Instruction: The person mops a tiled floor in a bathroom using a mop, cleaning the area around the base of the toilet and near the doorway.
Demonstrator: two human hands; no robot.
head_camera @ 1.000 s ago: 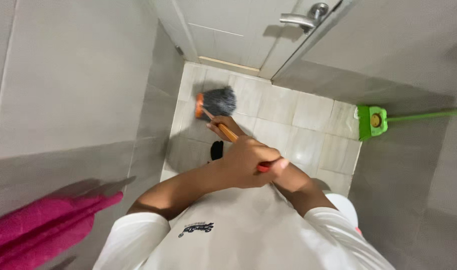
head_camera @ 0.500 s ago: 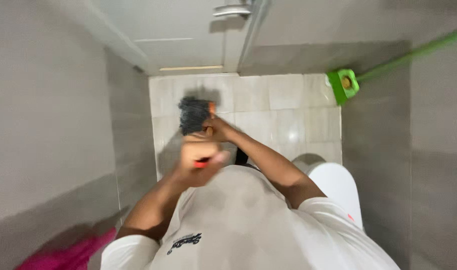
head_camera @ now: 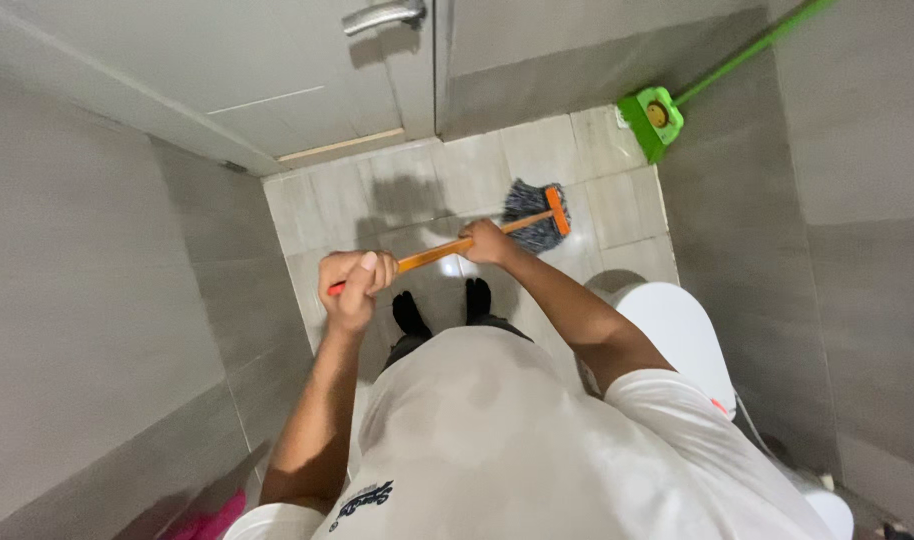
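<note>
Overhead view of a narrow tiled room. Both hands grip an orange-handled mop (head_camera: 447, 247). The left hand (head_camera: 355, 283) is closed around the upper end of the handle; the right hand (head_camera: 489, 242) is closed around it lower down, nearer the head. The handle's long axis runs from lower left to upper right, ending at the dark mop head (head_camera: 533, 214), which rests on the floor (head_camera: 327, 205) ahead and to the right of the feet, near the toilet (head_camera: 677, 335). A green mop (head_camera: 655, 117) leans against the right wall.
</note>
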